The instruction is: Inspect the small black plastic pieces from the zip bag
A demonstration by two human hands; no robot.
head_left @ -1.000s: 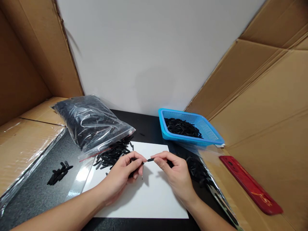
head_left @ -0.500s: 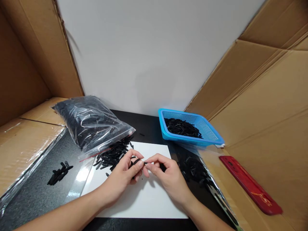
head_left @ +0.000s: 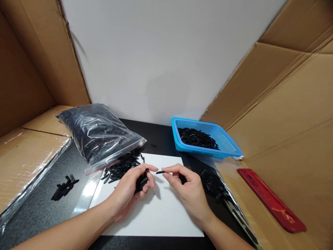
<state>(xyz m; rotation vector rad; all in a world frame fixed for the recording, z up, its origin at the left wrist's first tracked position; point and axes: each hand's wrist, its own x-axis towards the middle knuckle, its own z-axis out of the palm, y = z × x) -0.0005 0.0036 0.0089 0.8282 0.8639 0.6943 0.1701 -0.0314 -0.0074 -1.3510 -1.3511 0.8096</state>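
Note:
My left hand (head_left: 132, 187) is cupped over the white sheet (head_left: 156, 215), its fingers curled round several small black elongated pieces (head_left: 141, 182). Its index finger points toward my right hand (head_left: 186, 185), which pinches one slim black piece (head_left: 160, 172) between thumb and index finger. More dark material shows within the curled fingers of the right hand, but I cannot make it out. Beyond the left hand, a loose pile of the same black pieces (head_left: 122, 168) lies on the sheet's upper left part, at the mouth of a clear plastic bag (head_left: 101, 135) filled with them.
A blue basket (head_left: 177, 142) holding black pieces stands at the back right. A small group of pieces (head_left: 64, 188) lies at left. Right of the sheet are a dark heap (head_left: 213, 184) and scissors-like handles (head_left: 240, 220). A red phone case (head_left: 270, 201) rests on the cardboard (head_left: 291, 139).
My hands have drawn apart. The right hand has moved slightly right with one black piece in its pinch, and the left thumb and index finger have opened, showing the pieces in that hand.

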